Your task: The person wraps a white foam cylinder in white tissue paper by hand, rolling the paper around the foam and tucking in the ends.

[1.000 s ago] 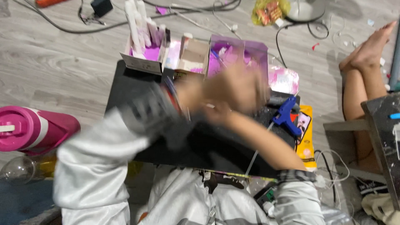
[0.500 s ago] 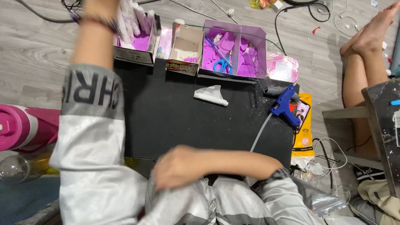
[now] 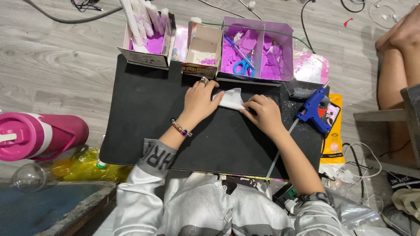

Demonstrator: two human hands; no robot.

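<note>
A small white folded piece (image 3: 230,99) lies on the black mat (image 3: 144,118), near its far edge. My left hand (image 3: 199,101) rests on the mat with fingers on the piece's left side; a beaded bracelet is on that wrist. My right hand (image 3: 262,114) pinches the piece's right edge with its fingertips. Both hands hold the piece flat between them.
Open boxes (image 3: 258,48) with purple cut-outs and blue scissors (image 3: 241,65) stand along the mat's far edge. A blue glue gun (image 3: 313,110) lies at the right. A pink bottle (image 3: 35,135) lies left on the floor. Another person's legs (image 3: 396,52) are at the right.
My left arm came down from the far boxes and my right hand rose from my lap; both now meet on the white piece. The view has steadied.
</note>
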